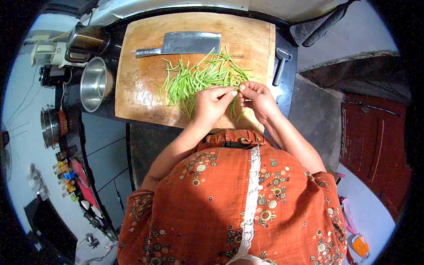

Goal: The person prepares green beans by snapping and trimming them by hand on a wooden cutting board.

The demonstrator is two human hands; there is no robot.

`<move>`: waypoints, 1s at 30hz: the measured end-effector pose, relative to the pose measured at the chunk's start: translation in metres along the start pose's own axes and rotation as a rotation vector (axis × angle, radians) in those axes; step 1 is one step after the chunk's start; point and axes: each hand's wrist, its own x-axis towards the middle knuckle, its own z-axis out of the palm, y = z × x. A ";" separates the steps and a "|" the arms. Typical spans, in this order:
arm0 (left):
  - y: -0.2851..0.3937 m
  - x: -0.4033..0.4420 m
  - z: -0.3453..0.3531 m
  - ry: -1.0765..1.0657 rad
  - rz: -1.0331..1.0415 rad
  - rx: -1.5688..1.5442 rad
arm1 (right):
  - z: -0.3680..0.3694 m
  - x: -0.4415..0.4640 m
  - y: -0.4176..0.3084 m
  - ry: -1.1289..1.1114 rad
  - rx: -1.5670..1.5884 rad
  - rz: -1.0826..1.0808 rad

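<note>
A red-orange floral garment (207, 194) with a white lace strip covers the person's front at the near side of the work surface. Beyond it, a broad wooden board (143, 95) lies on a dark counter (288, 99), its near edge close to the waist. The green stems (198, 79) are on this board, in a loose, tangled heap around its middle, some reaching toward the near edge.

A steel bowl (90, 84) stands just beside the board's left edge, with a thin green strip inside. Behind the bowl is a shiny metal pot (88, 40). The cleaver (191, 43) lies flat across the far part of the board, handle to the left; a few stem tips reach the blade's near edge.

Both hands are over the near side of the heap, fingertips meeting. The left hand (213, 100) is nearly closed — thumb and forefinger pinched, the other fingers tucked under. The right hand (259, 98) has its thumb and forefinger pinched too, the remaining fingers loosely curled. Between them they hold a small green piece (237, 88), mostly covered by the fingertips.

To the right of the board, a peeler (280, 68) lies on the counter, its head pointing away from the person.
</note>
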 end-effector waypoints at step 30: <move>-0.078 -0.028 -0.073 -0.211 -0.202 0.746 | -0.210 0.005 0.004 0.863 -1.352 0.056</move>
